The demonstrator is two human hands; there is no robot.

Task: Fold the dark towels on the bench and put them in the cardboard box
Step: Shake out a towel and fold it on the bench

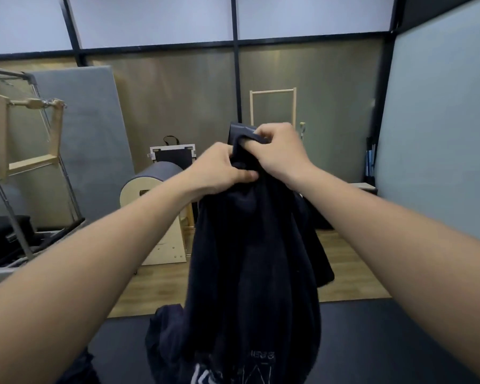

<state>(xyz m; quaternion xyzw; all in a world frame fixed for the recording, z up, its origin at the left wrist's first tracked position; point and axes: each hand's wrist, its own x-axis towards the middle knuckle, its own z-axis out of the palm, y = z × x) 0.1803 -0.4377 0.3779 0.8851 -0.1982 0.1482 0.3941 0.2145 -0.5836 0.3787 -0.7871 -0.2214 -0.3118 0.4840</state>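
Note:
A dark navy towel [250, 259] hangs in the air in front of me, bunched at its top edge. My left hand [219, 170] pinches that top edge from the left. Just right of it and slightly higher, my right hand [277, 151] grips the same edge, with a fold of cloth over its fingers. The towel's lower end, with white printed marks, reaches down to the black padded bench [385, 342]. More dark cloth [164, 328] lies on the bench at the lower left. No cardboard box is in view.
A barrel-shaped exercise unit [155, 206] with a pale wooden base stands on the wood floor beyond the bench. A metal-framed machine with wooden bars [25, 139] is at the left. A wooden rack [273, 106] leans on the far wall.

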